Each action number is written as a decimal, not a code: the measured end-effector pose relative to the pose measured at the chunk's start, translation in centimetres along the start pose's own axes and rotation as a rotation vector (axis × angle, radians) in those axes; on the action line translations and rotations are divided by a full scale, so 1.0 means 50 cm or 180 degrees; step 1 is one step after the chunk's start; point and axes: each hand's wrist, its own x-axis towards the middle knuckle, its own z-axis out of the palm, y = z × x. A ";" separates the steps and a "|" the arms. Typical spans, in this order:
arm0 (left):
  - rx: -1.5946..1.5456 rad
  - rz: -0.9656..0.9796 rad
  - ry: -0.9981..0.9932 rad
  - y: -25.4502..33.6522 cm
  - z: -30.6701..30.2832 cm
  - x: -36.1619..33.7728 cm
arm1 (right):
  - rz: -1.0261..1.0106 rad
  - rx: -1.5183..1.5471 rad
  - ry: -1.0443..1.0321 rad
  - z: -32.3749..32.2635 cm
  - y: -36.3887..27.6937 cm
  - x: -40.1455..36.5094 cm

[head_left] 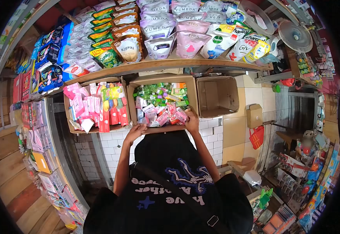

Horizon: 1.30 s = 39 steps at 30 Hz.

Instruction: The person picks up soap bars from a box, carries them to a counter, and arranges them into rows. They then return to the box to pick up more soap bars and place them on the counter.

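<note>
A cardboard box (194, 93) stands in front of me, filled with green bottles (150, 91) at the back and pink-and-white packs (163, 117) nearer to me. My left hand (138, 129) is at the box's near left corner, its fingers curled on the cardboard edge. At the near right corner, my right hand (191, 120) rests on the rim with bent fingers, close beside a pink pack (181, 115). Whether those fingers also touch the pack is too small to tell.
To the left, another box (66, 113) holds pink and red packs. An open cardboard box (217, 97) stands on the right. Above runs a wooden shelf (170, 64) of refill pouches. A fan (295, 36) is at the upper right; stocked shelves line both sides.
</note>
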 end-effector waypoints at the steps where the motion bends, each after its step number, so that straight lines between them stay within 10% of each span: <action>1: -0.0021 0.0095 -0.0018 0.007 0.002 0.001 | 0.0098 0.0088 -0.0042 0.006 0.004 -0.008; 13: 0.2430 0.2225 0.0243 -0.100 0.088 0.273 | -0.0021 -0.0005 0.0002 -0.004 -0.008 -0.083; 20: 0.2271 0.1099 0.0410 -0.143 0.129 0.371 | 0.0274 0.0456 -0.0079 -0.008 -0.007 -0.086; 39: 0.1588 0.1333 -0.0205 -0.075 0.086 0.295 | 0.0582 0.0853 -0.0333 -0.002 -0.022 -0.062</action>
